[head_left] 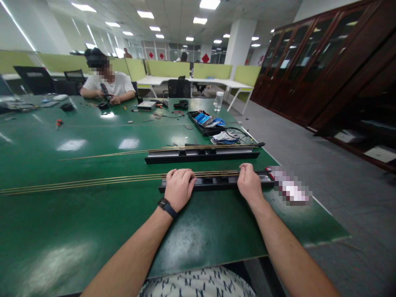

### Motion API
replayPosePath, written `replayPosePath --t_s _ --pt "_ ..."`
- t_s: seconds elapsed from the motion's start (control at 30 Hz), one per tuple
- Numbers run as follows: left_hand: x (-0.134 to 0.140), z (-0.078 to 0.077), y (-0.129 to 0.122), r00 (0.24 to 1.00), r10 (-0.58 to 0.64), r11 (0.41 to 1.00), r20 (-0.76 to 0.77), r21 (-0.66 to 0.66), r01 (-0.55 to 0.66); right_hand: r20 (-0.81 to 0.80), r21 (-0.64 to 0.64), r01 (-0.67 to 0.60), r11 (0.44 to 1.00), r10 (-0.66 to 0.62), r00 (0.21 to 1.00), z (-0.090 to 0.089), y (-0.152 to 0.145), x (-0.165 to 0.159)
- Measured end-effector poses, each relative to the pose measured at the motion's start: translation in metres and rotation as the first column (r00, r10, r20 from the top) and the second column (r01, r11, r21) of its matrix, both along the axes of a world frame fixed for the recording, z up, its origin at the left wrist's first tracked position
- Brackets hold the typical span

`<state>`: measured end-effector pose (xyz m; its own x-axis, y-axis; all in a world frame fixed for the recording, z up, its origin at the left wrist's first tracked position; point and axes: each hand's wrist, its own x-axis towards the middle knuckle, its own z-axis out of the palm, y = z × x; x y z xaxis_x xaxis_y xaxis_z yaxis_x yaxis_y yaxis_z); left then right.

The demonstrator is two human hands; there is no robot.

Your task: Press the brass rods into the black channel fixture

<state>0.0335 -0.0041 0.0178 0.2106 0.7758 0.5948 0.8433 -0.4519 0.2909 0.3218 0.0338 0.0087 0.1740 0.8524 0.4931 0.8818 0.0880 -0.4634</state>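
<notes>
Green tabletop runs beneath the long brass-coloured rods, which overhang the near black housing leftward and could, we judge, slide or bow if we press unevenly. Our left hand bends loosely over rods and housing; our right hand curls inward by the rods' visible right end. Contact is hidden, so we can't tell whether either grips. Beyond lies a second housing.

The head camera looks forward and down (fairly near) over the hands and table
</notes>
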Motion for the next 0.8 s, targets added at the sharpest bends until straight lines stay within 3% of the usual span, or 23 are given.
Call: replayPosePath --t_s 0.2,0.33,0.47,0.8 --pt "0.0 0.0 0.0 1.0 -0.003 1.0 0.002 0.002 0.003 -0.015 0.045 -0.059 0.997 0.06 0.998 -0.001 0.0 -0.002" --pt "-0.001 0.001 0.0 1.0 -0.004 1.0 0.005 -0.003 0.004 -0.024 0.047 0.06 0.997 -0.059 0.998 0.004 -0.002 0.004" --pt "-0.001 0.001 -0.001 1.0 -0.001 1.0 0.006 -0.003 0.001 0.091 0.063 0.134 0.989 -0.139 0.986 0.008 -0.001 0.01" --pt "0.0 0.0 0.0 1.0 -0.003 1.0 0.0 -0.004 0.003 0.171 0.056 -0.003 0.998 -0.007 0.985 -0.001 0.002 0.004"
